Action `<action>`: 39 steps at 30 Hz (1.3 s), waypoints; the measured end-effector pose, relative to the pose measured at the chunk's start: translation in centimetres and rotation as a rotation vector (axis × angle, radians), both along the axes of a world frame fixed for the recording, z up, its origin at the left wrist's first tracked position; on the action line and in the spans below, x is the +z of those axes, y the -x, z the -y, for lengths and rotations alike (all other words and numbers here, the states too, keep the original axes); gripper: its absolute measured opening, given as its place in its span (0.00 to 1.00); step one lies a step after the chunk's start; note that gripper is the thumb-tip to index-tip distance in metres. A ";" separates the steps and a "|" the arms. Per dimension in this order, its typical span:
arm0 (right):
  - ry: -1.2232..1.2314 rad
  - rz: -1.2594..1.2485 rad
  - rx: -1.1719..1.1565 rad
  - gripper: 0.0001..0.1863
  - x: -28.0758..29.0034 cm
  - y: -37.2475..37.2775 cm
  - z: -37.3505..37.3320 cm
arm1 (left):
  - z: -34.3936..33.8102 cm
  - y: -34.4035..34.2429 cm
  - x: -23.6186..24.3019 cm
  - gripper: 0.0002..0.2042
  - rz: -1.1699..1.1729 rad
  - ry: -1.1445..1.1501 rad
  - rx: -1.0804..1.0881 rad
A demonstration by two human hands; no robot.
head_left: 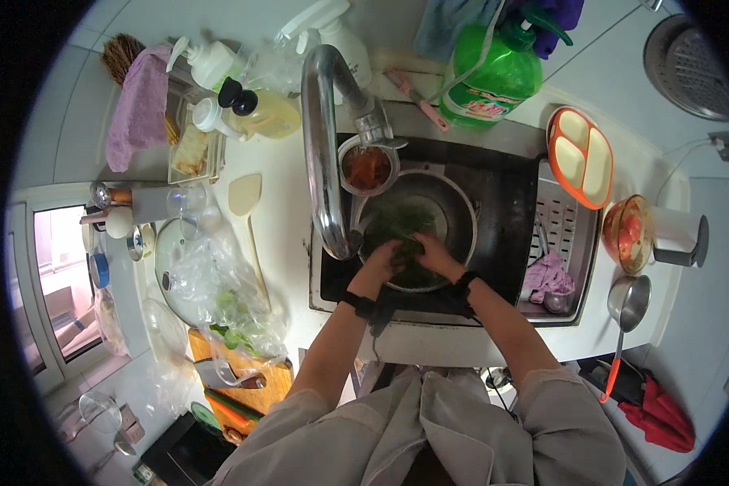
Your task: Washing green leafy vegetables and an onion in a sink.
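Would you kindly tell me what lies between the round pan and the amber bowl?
The head view shows dark sink floor beside the round pan, then a perforated metal drainer toward the amber bowl; a purple cloth lies at the drainer's near end.

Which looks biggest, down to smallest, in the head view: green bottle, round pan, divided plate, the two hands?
1. Round pan
2. Green bottle
3. Divided plate
4. Left hand, right hand: too alike to rank

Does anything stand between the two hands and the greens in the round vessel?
Nothing visible does. The left hand and right hand reach into the round vessel, at the greens themselves. The faucet appears left of the left hand, not between.
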State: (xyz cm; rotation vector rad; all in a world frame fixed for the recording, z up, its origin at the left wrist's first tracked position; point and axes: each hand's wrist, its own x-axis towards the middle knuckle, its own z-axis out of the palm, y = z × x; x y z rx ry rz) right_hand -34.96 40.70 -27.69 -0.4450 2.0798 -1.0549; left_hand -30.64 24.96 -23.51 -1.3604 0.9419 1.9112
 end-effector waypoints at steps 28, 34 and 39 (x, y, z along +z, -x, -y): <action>-0.330 -0.259 0.301 0.42 3.8 5.0 1.3 | 1.3 2.5 5.8 0.30 -0.009 0.336 0.067; -0.334 -0.125 0.389 0.35 -3.3 2.6 -0.8 | -1.4 1.7 -2.4 0.27 -0.534 0.957 -0.999; -0.551 -0.396 1.156 0.23 0.7 0.0 -2.4 | -2.6 1.1 -4.7 0.27 -0.504 1.037 -1.343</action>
